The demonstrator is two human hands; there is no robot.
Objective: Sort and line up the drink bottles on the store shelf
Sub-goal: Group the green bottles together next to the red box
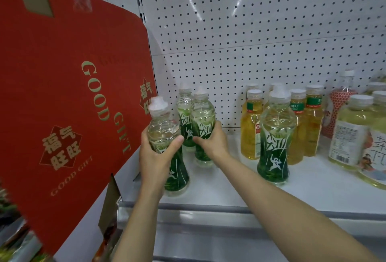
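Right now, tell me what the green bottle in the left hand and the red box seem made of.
Green bottle: likely clear glossy plastic; highlights and liquid show through. Red box: matte printed cardboard; brown flap edges show.

Glossy clear plastic bottles; matt red cardboard box; perforated white backboard.

Light: bright, even, from overhead
Glare: white streaks across the pegboard
Shadows: soft, faint under the bottles
Distortion: wide-angle bowing at the edges
Blur: red box and right-edge bottles soft
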